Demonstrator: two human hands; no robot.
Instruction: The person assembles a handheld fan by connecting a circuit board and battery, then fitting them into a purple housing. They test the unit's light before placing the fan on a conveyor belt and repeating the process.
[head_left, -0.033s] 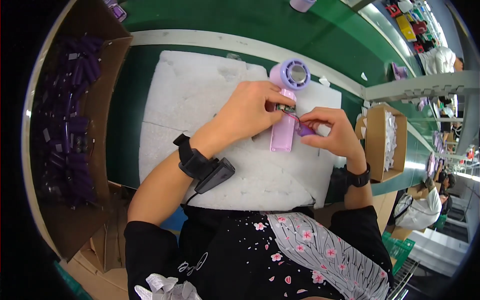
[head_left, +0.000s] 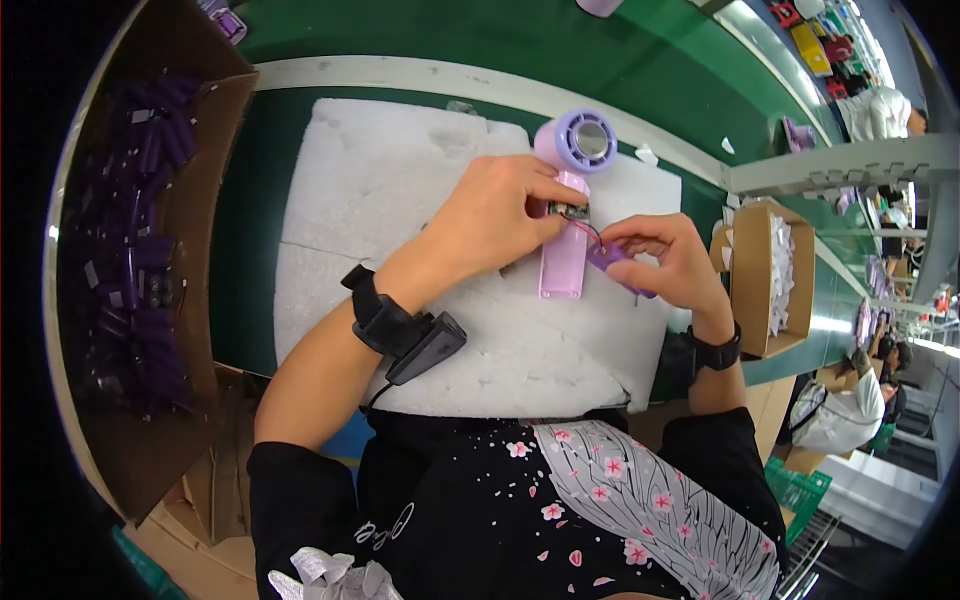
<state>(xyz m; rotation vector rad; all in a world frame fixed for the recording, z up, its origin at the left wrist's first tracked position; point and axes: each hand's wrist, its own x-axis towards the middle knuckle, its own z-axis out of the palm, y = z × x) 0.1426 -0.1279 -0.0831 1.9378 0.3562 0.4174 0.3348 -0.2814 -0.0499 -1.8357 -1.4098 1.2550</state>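
Observation:
A handheld fan with a lilac round head (head_left: 588, 141) and an opened pink handle (head_left: 563, 262) lies on a white foam sheet (head_left: 350, 190). A small green circuit board (head_left: 571, 211) sits in the upper part of the handle. My left hand (head_left: 500, 212) is closed on the handle there, thumb and fingers at the board's sides. Thin red and dark wires (head_left: 586, 230) run from the board to a purple cylindrical battery (head_left: 606, 256). Right of the handle, my right hand (head_left: 668, 262) pinches this battery, its fingers covering part of it.
At the left stands a deep cardboard box (head_left: 190, 250) full of purple batteries (head_left: 150, 260). On the right, a smaller cardboard box (head_left: 751, 285) holds white pieces. A pale rail (head_left: 400, 72) crosses the green bench beyond the foam. People sit farther off at right.
The battery has turned in my right hand, and its lower end now shows below the fingers. My left hand keeps its hold on the handle. The whole view has shifted slightly.

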